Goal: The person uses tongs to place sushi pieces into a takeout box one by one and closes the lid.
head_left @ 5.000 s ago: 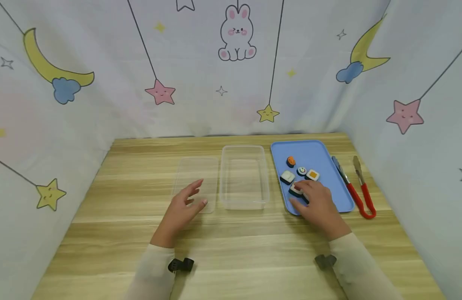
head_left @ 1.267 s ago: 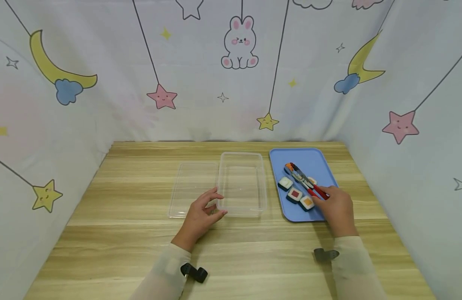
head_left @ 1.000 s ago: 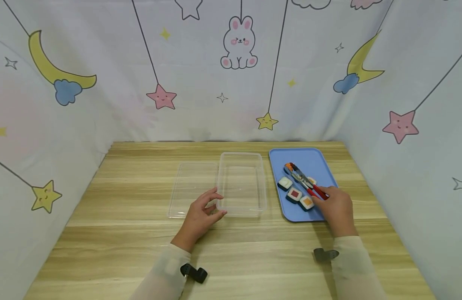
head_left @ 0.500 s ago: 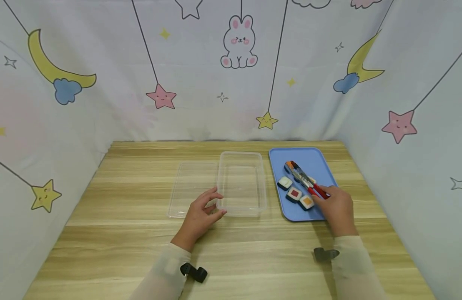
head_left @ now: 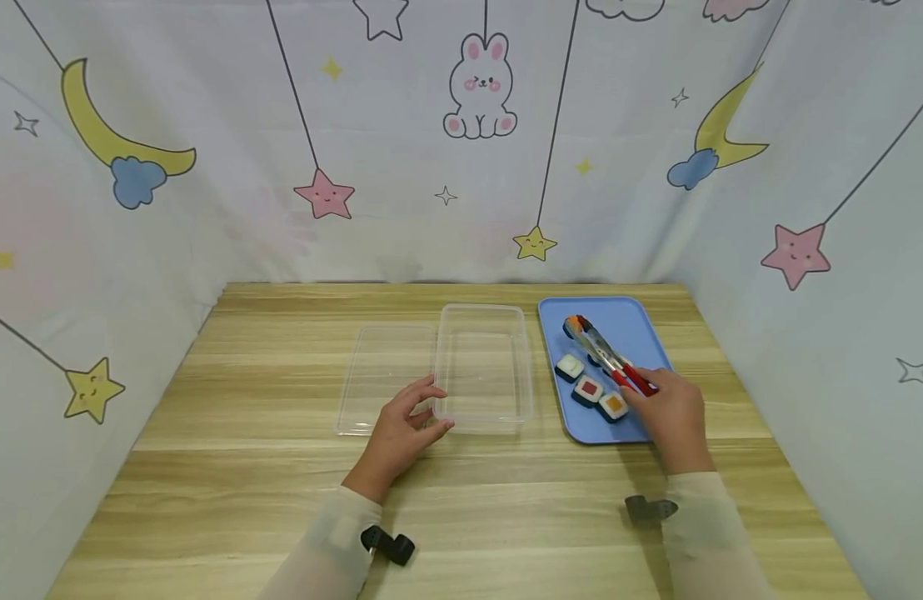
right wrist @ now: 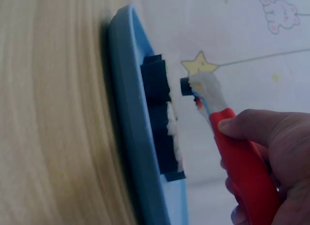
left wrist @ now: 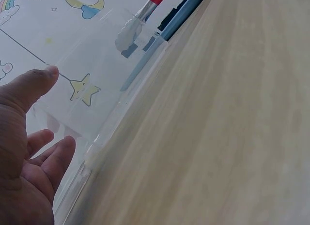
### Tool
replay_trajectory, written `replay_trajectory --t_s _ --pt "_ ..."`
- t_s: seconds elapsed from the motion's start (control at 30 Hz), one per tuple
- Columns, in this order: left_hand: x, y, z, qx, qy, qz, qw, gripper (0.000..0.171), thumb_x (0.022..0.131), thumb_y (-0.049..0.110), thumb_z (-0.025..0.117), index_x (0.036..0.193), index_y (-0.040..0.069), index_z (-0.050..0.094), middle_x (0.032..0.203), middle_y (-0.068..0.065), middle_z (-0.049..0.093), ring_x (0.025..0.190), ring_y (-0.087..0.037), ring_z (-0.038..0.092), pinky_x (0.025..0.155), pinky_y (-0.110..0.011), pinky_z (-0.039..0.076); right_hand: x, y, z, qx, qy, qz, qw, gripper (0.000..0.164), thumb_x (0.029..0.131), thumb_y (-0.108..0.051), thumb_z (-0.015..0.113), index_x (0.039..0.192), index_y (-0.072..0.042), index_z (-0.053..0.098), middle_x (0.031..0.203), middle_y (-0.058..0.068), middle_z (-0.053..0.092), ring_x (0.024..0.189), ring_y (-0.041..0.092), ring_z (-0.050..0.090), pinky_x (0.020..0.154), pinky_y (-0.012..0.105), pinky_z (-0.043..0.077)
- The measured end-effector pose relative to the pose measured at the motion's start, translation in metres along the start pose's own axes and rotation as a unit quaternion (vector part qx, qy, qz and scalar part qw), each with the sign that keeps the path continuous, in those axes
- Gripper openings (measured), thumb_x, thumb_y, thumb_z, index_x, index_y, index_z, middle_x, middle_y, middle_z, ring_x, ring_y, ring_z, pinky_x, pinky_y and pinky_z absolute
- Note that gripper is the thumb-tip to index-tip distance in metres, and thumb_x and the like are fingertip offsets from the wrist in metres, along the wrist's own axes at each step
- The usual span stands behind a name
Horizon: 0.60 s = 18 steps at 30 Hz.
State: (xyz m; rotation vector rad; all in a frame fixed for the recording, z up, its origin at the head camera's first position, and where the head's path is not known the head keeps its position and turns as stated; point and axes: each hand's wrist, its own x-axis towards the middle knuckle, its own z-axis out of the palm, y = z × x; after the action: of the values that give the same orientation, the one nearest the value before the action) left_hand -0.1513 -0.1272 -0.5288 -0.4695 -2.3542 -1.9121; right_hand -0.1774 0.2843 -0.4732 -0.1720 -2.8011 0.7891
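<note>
My right hand (head_left: 670, 417) grips tongs (head_left: 634, 377) by their red handles over the blue tray (head_left: 626, 312). Between the metal tips is a small orange-topped sushi piece (head_left: 572, 327); in the right wrist view this dark-sided piece (right wrist: 186, 87) is raised above the tray. Nearer the front, sushi pieces with a white top (head_left: 570, 367), a red centre (head_left: 587, 389) and a yellow-orange centre (head_left: 613, 406) lie on the tray. Others are partly hidden under the tongs. My left hand (head_left: 401, 429) rests at the near left corner of a clear plastic box (head_left: 482, 417), fingers loosely bent.
A flat clear lid (head_left: 382, 358) lies left of the box, partly behind the left hand. The tray stands a short gap to the right of the box. A printed curtain (head_left: 386, 242) borders the wooden table (head_left: 461, 517) at the back and both sides.
The tongs, earlier lying right of the tray, are now in my right hand. My left hand has come to the box. Lately the tong tips rose slightly with the orange-topped sushi piece.
</note>
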Motion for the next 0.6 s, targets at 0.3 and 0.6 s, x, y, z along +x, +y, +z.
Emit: replay_trajectory --t_s 0.3,0.6 --pt "0.0 0.001 0.0 0.002 0.0 -0.001 1.0 0.041 0.086 0.002 0.085 0.122 -0.002 0.068 0.157 -0.023 0.045 0.138 -0.035 0.052 0.102 -0.034 0.057 0.002 -0.024 -0.005 0.018 0.01 -0.043 0.999 0.042 0.089 -0.022 0.083 0.123 -0.001 0.075 0.11 0.021 0.074 0.092 0.036 0.066 0.075 0.05 0.062" --pt "0.0 0.0 0.0 -0.008 0.001 -0.004 1.0 0.038 0.086 0.001 0.085 0.12 -0.002 0.068 0.156 -0.022 0.046 0.138 -0.036 0.053 0.102 -0.039 0.057 0.005 -0.053 -0.002 0.038 0.001 -0.088 0.995 0.039 0.088 -0.021 0.084 0.123 -0.005 0.077 0.104 0.015 0.074 0.089 0.032 0.067 0.069 0.043 0.061"
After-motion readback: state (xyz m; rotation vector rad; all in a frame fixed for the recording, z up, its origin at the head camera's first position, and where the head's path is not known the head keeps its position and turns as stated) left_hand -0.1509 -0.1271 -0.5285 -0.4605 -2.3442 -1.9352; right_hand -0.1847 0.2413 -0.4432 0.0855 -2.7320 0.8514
